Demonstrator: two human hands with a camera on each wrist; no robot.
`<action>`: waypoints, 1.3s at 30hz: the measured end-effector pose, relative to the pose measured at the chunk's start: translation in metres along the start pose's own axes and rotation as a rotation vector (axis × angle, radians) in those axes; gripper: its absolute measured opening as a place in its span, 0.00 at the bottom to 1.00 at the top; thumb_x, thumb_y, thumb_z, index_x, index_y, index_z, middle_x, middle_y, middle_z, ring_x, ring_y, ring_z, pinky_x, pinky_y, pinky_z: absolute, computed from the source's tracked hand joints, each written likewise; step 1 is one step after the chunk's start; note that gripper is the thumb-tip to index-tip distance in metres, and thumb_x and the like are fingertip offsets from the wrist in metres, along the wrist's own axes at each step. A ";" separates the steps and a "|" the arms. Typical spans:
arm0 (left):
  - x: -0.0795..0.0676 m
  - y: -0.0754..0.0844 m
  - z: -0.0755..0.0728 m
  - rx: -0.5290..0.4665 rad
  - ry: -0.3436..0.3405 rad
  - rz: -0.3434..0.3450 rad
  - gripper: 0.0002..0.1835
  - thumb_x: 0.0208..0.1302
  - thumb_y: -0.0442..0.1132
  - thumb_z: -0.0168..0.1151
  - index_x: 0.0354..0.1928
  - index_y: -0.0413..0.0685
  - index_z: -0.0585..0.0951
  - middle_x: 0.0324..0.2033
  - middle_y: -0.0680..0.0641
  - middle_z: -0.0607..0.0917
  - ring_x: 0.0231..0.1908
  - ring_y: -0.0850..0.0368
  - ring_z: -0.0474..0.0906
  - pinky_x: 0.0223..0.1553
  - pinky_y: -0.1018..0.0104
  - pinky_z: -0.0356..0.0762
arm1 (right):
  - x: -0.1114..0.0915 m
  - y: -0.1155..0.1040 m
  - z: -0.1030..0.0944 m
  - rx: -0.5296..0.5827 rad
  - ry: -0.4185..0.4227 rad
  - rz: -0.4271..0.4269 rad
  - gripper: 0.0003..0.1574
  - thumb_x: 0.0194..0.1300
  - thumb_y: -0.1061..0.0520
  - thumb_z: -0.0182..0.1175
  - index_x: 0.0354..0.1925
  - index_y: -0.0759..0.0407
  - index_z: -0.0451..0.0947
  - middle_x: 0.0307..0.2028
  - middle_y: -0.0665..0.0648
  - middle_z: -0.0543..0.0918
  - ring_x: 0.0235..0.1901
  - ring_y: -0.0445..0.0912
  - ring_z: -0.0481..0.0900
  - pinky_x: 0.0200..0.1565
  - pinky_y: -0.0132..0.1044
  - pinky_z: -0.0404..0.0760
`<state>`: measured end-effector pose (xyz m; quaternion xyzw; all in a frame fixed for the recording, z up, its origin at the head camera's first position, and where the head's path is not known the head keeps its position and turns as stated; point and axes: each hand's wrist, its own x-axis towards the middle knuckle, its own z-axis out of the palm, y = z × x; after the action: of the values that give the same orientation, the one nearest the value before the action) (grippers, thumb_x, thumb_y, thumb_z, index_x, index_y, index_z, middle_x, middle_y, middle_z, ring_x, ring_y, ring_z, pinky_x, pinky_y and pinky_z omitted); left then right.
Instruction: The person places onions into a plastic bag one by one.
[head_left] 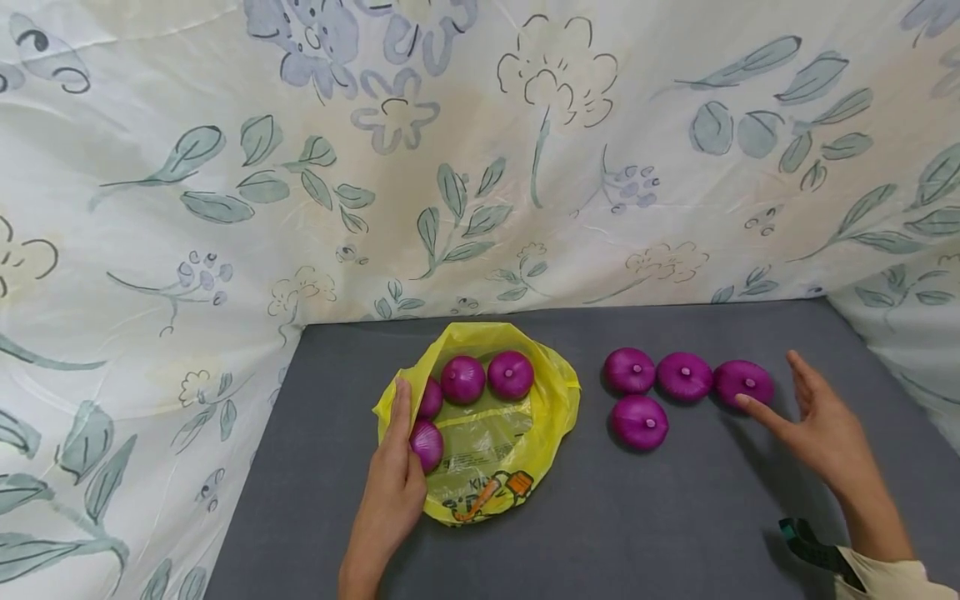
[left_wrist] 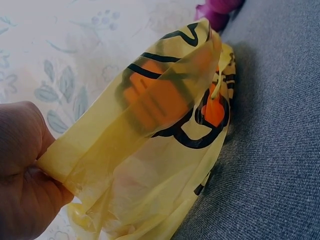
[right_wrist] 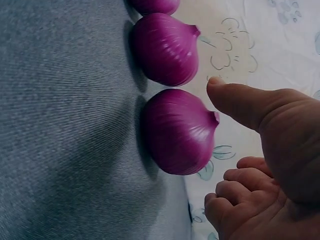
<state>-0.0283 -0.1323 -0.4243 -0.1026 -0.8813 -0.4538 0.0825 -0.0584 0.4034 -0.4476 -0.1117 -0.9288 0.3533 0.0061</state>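
Observation:
A yellow plastic bag point(head_left: 555, 392) with a printed cartoon stands wide at its mouth on the grey surface. My left hand point(head_left: 393, 492) pinches its left edge between thumb and fingers; the left wrist view has the film point(left_wrist: 115, 145) stretched from that grip. Inside the bag lie several purple onions point(head_left: 462, 380), two of them partly behind the left fingers. Several more onions point(head_left: 684, 377) sit outside, to the right of the bag. At the rightmost onion point(right_wrist: 177, 132), my right hand point(head_left: 828, 429) is spread with thumb and fingers apart, the thumb close above it, holding nothing.
Three of the outside onions form a row, and another onion point(head_left: 639, 422) sits in front of its left end. A pale floral cloth point(head_left: 465, 167) rises behind the grey surface point(head_left: 675, 525) and along its left and right sides.

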 end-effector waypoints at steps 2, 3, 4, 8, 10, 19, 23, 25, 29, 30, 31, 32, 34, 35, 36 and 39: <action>0.000 0.000 0.000 0.004 0.005 0.011 0.47 0.70 0.15 0.44 0.87 0.49 0.47 0.84 0.42 0.53 0.81 0.46 0.51 0.72 0.85 0.44 | 0.001 0.000 0.001 0.004 -0.010 -0.006 0.70 0.72 0.35 0.66 0.86 0.57 0.30 0.80 0.77 0.41 0.73 0.82 0.51 0.67 0.78 0.54; 0.000 0.000 0.000 0.006 0.008 0.018 0.47 0.70 0.15 0.44 0.86 0.48 0.47 0.84 0.42 0.53 0.81 0.46 0.51 0.72 0.85 0.44 | 0.002 0.000 0.001 0.004 -0.013 -0.006 0.70 0.72 0.35 0.66 0.86 0.57 0.30 0.80 0.77 0.41 0.73 0.82 0.51 0.67 0.78 0.54; 0.000 0.000 0.001 0.008 0.010 0.022 0.46 0.70 0.15 0.44 0.86 0.48 0.48 0.84 0.41 0.53 0.81 0.45 0.51 0.72 0.85 0.44 | 0.003 0.001 0.002 0.006 -0.014 -0.003 0.70 0.72 0.35 0.66 0.86 0.56 0.30 0.80 0.77 0.41 0.73 0.82 0.51 0.67 0.78 0.54; 0.000 0.001 0.000 0.008 0.013 0.026 0.46 0.70 0.15 0.44 0.86 0.47 0.48 0.84 0.41 0.53 0.81 0.45 0.51 0.72 0.84 0.43 | 0.004 0.001 0.003 -0.004 -0.008 0.006 0.70 0.72 0.35 0.66 0.86 0.56 0.31 0.79 0.78 0.42 0.72 0.82 0.52 0.66 0.78 0.55; 0.000 0.001 0.000 0.008 0.012 0.021 0.46 0.71 0.15 0.44 0.86 0.47 0.48 0.84 0.41 0.53 0.81 0.46 0.51 0.72 0.84 0.43 | 0.005 0.001 0.004 -0.012 -0.009 0.010 0.70 0.72 0.34 0.66 0.86 0.56 0.31 0.79 0.79 0.42 0.72 0.82 0.52 0.66 0.79 0.55; 0.001 0.001 0.001 0.009 0.014 0.040 0.46 0.69 0.14 0.44 0.86 0.46 0.48 0.84 0.41 0.53 0.81 0.45 0.52 0.72 0.84 0.44 | 0.008 0.004 0.011 -0.026 -0.007 -0.021 0.70 0.71 0.36 0.67 0.86 0.56 0.32 0.79 0.80 0.44 0.72 0.83 0.54 0.66 0.79 0.55; 0.002 0.001 0.002 0.003 0.013 0.030 0.46 0.69 0.14 0.44 0.86 0.47 0.49 0.84 0.42 0.53 0.81 0.46 0.51 0.72 0.84 0.44 | 0.009 0.003 0.014 -0.037 0.002 -0.032 0.71 0.70 0.36 0.68 0.86 0.57 0.34 0.79 0.80 0.46 0.72 0.82 0.54 0.66 0.79 0.54; 0.002 0.000 0.002 -0.001 0.013 0.027 0.46 0.70 0.14 0.43 0.86 0.47 0.48 0.84 0.42 0.53 0.81 0.47 0.51 0.72 0.84 0.44 | 0.009 0.002 0.016 -0.046 0.007 -0.037 0.70 0.70 0.36 0.69 0.86 0.57 0.35 0.78 0.81 0.48 0.72 0.82 0.54 0.67 0.79 0.53; 0.002 0.000 0.001 0.009 0.017 0.033 0.46 0.69 0.14 0.44 0.86 0.46 0.48 0.84 0.41 0.53 0.81 0.48 0.51 0.72 0.84 0.45 | 0.009 0.002 0.020 -0.061 0.027 -0.032 0.67 0.71 0.38 0.69 0.86 0.57 0.38 0.76 0.82 0.52 0.71 0.82 0.57 0.67 0.79 0.53; 0.001 0.000 0.001 0.009 0.016 0.032 0.46 0.69 0.14 0.44 0.86 0.46 0.48 0.84 0.41 0.53 0.81 0.49 0.51 0.72 0.84 0.45 | 0.009 0.002 0.020 -0.065 0.037 -0.032 0.66 0.71 0.38 0.69 0.86 0.58 0.39 0.76 0.82 0.54 0.70 0.82 0.59 0.68 0.78 0.53; 0.001 0.000 0.001 0.010 0.016 0.029 0.46 0.69 0.14 0.44 0.86 0.46 0.48 0.84 0.42 0.53 0.81 0.49 0.51 0.72 0.84 0.45 | 0.009 0.003 0.021 -0.069 0.046 -0.031 0.65 0.71 0.39 0.69 0.86 0.58 0.41 0.76 0.81 0.54 0.70 0.81 0.59 0.68 0.78 0.53; 0.001 0.000 0.000 0.009 0.014 0.023 0.46 0.69 0.15 0.44 0.86 0.47 0.48 0.84 0.43 0.53 0.81 0.50 0.51 0.72 0.84 0.45 | 0.009 0.003 0.022 -0.071 0.054 -0.033 0.64 0.72 0.40 0.69 0.86 0.58 0.42 0.76 0.80 0.55 0.70 0.81 0.60 0.69 0.77 0.53; 0.001 0.000 0.000 0.001 0.010 0.008 0.46 0.69 0.15 0.44 0.86 0.48 0.48 0.84 0.44 0.53 0.81 0.51 0.51 0.72 0.84 0.45 | 0.010 0.003 0.023 -0.075 0.069 -0.049 0.61 0.72 0.42 0.69 0.85 0.60 0.45 0.78 0.77 0.54 0.72 0.79 0.59 0.70 0.76 0.51; 0.001 0.000 0.000 -0.001 0.008 0.001 0.46 0.70 0.15 0.44 0.86 0.49 0.48 0.84 0.45 0.53 0.81 0.51 0.51 0.72 0.84 0.45 | 0.010 0.003 0.023 -0.078 0.075 -0.058 0.60 0.72 0.42 0.69 0.85 0.60 0.47 0.79 0.75 0.54 0.73 0.78 0.58 0.70 0.76 0.51; 0.001 0.000 -0.001 -0.003 0.006 -0.005 0.46 0.70 0.16 0.45 0.86 0.49 0.48 0.84 0.46 0.53 0.81 0.51 0.51 0.72 0.84 0.45 | 0.011 0.004 0.024 -0.081 0.080 -0.066 0.59 0.72 0.42 0.69 0.85 0.61 0.48 0.79 0.73 0.53 0.74 0.77 0.56 0.70 0.76 0.51; 0.001 0.000 -0.001 -0.004 0.005 -0.012 0.46 0.70 0.16 0.45 0.86 0.49 0.48 0.85 0.46 0.52 0.81 0.50 0.51 0.72 0.84 0.45 | 0.012 0.003 0.024 -0.085 0.085 -0.090 0.58 0.72 0.42 0.69 0.83 0.64 0.51 0.81 0.69 0.51 0.77 0.74 0.52 0.70 0.77 0.50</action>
<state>-0.0290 -0.1329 -0.4235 -0.0965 -0.8807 -0.4564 0.0820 -0.0720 0.3924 -0.4691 -0.0848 -0.9460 0.3077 0.0566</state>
